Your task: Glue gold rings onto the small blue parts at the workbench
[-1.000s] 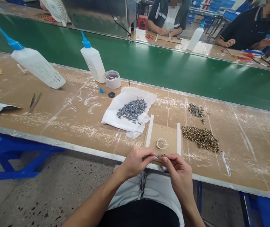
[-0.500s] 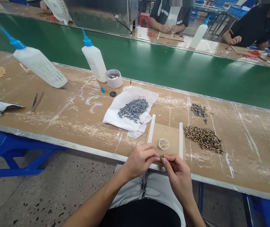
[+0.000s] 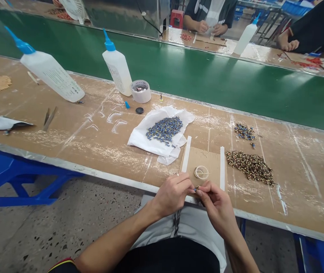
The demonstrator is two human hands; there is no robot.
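Observation:
My left hand (image 3: 176, 191) pinches a small blue piece (image 3: 195, 190) at its fingertips, close to the table's front edge. Meeting it from the other side, my right hand (image 3: 215, 199) is closed on a small dark-and-gold piece (image 3: 197, 187); the two pieces touch or nearly touch. Just beyond the fingers, a small round clear dish (image 3: 201, 173) with a thin stick across it rests on a cardboard pad (image 3: 207, 157) edged with white tape. Blue pieces lie heaped on a white cloth (image 3: 139, 138). To the right is a heap of dark-and-gold pieces (image 3: 249, 167).
Beyond the heap lies a smaller pile of blue-and-gold pieces (image 3: 244, 131). Two blue-tipped bottles, one tilted (image 3: 52, 77) and one more upright (image 3: 118, 72), stand left, near a tape roll (image 3: 141, 91) and tweezers (image 3: 49, 119). Past the green belt (image 3: 179, 64) other people sit working.
The camera view has shifted slightly, so the table's things appear further right. Both my hands keep their pinch on the small pieces, with little other movement.

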